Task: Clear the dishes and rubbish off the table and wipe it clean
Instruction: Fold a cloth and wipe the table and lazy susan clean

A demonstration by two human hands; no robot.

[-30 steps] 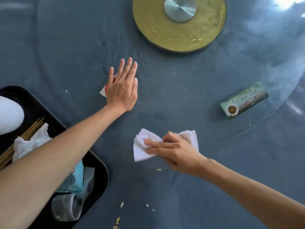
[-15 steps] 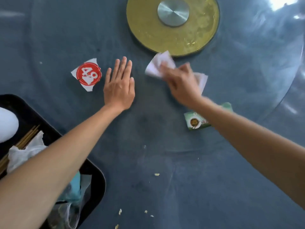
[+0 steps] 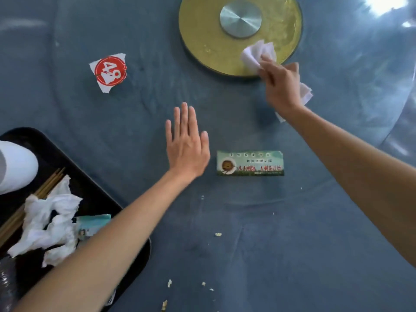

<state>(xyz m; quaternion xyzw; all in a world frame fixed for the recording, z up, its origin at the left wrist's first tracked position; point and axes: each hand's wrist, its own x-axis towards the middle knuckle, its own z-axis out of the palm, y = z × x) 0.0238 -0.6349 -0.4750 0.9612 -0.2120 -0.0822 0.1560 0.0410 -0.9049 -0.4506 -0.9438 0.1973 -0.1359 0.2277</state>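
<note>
Head view: right hand (image 3: 281, 86), bunching white tissue (image 3: 256, 54), now wiping gold turntable hub (image 3: 209, 41) rim at one o'clock; left hand (image 3: 185, 145) flat, fingers straight; crumbs (image 3: 218, 234) still unwiped at six.

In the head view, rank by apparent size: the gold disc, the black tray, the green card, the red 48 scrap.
1. Black tray, partly cut off and nearer, so unsure against the disc.
2. Gold disc.
3. Green card.
4. Red 48 scrap.

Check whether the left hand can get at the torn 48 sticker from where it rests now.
Probably yes. The left hand lies flat and holds nothing, and only bare tabletop separates it from the 48 sticker, up and to its left. Nothing blocks that path.
</note>
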